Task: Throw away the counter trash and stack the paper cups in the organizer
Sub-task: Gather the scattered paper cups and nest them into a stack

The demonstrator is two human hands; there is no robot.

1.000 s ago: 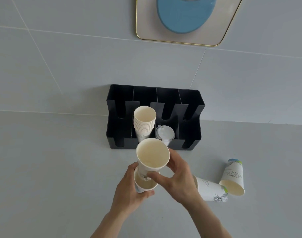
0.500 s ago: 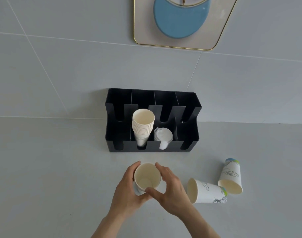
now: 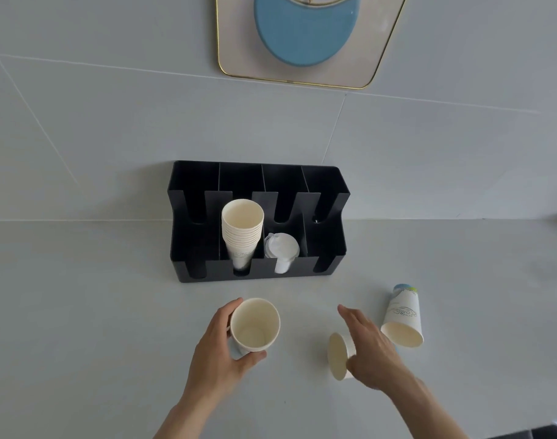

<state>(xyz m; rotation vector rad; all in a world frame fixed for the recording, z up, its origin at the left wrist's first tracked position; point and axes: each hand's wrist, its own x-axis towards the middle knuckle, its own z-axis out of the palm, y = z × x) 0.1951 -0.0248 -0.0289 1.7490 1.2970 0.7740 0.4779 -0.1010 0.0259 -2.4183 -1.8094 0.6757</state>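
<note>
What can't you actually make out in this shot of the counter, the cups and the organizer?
- Head view: the tipped cup under the right hand; the hand covers its body.
- How many cups the left hand holds; the sides are hidden by the hand.
- Print on the cup stack in the organizer: too small.
- Wall plaque: cut off by the top edge.
</note>
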